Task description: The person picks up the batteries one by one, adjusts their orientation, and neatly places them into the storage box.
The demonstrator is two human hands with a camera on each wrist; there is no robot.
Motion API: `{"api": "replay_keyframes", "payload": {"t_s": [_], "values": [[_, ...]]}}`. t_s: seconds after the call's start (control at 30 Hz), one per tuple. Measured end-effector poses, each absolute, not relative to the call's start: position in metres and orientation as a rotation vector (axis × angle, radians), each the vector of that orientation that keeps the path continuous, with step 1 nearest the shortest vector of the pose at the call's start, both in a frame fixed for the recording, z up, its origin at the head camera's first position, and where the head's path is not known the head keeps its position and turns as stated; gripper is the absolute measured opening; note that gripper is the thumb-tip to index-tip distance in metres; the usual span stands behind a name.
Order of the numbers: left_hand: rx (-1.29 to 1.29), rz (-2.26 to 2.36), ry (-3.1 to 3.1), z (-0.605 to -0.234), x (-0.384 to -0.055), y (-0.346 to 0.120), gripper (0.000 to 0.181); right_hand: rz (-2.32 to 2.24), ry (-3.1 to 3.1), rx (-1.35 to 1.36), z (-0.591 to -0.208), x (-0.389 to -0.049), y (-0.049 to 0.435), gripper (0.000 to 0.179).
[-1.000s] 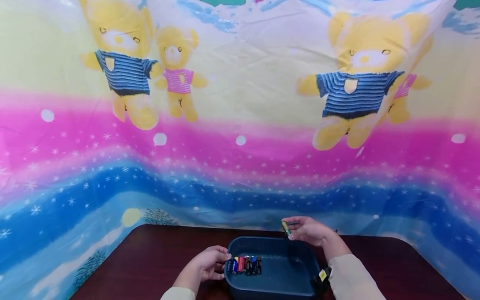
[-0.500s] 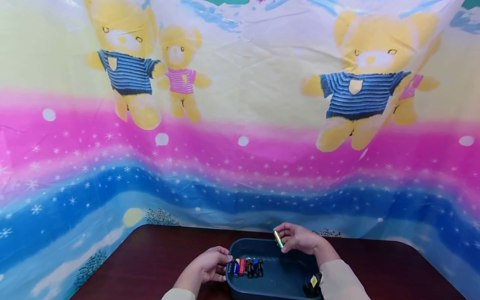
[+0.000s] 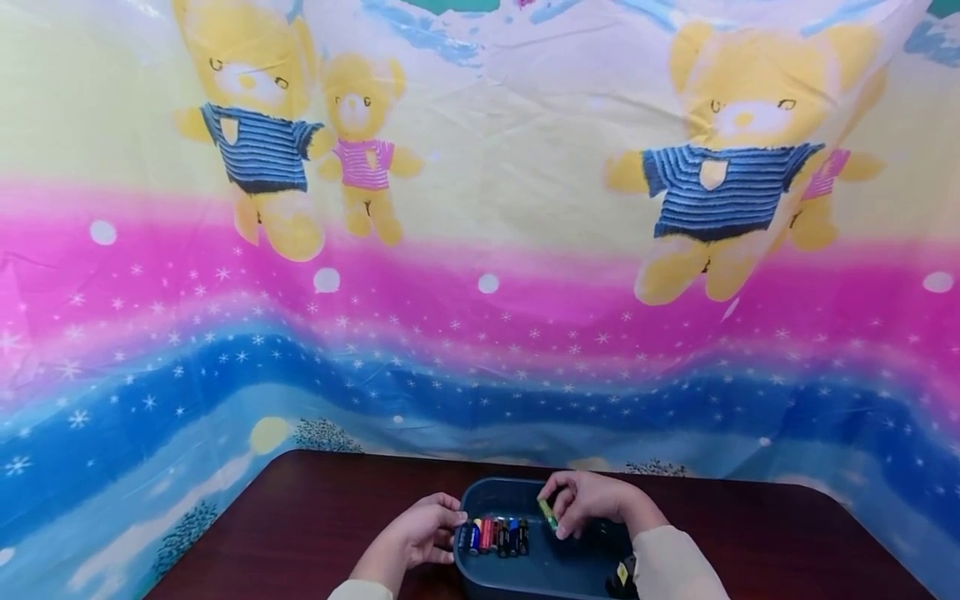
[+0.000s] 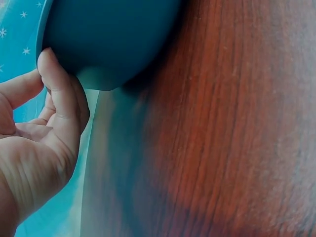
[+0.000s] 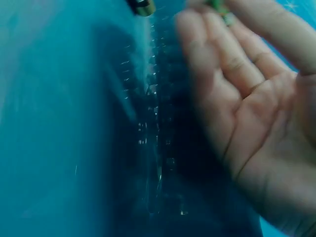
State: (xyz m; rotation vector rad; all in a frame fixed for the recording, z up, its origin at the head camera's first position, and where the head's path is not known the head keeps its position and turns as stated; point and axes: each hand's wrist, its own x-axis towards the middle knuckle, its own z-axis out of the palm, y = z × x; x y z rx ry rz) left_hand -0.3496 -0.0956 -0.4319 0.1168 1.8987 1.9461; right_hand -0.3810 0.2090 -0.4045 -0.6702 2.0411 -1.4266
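Note:
My left hand [image 3: 426, 531] grips the left rim of a dark blue-grey plastic tub [image 3: 566, 571] between thumb and fingers. In the left wrist view, the fingertips of this left hand [image 4: 52, 126] bend over the tub's edge. Against the tub's left inner wall, several batteries [image 3: 497, 537] lie side by side, mostly black, with a red and a blue one among them. Over the tub's far half, my right hand [image 3: 592, 502] pinches a green-and-gold battery [image 3: 548, 515], which is tilted. The right wrist view is blurred and shows only one end of that green battery [image 5: 226, 17].
A dark red-brown wooden table [image 3: 337, 492] bears the tub. Behind it hangs a patterned cloth [image 3: 480, 333] with printed bears. A black device with a yellow label [image 3: 622, 575] sits at my right wrist, overlapping the tub's right side.
My right hand has come left and down with the green battery, from beyond the tub's far rim to over its inside. My left hand keeps its grip on the rim.

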Motion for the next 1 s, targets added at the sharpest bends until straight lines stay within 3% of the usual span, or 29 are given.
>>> {"api": "replay_keyframes", "payload": {"t_s": [0.23, 0.8, 1.0], "values": [[0.111, 1.947, 1.882, -0.435, -0.348, -0.096, 0.012, -1.219, 2.227, -0.557, -0.413, -0.384, 0.201, 0.039], [0.124, 1.95, 1.878, -0.438, -0.351, -0.098, 0.013, -1.152, 2.17, -0.524, -0.419, -0.385, 0.189, 0.038], [0.145, 1.946, 1.865, -0.437, -0.352, -0.098, 0.014, -1.206, 2.173, -0.491, -0.422, -0.387, 0.188, 0.029]]}}
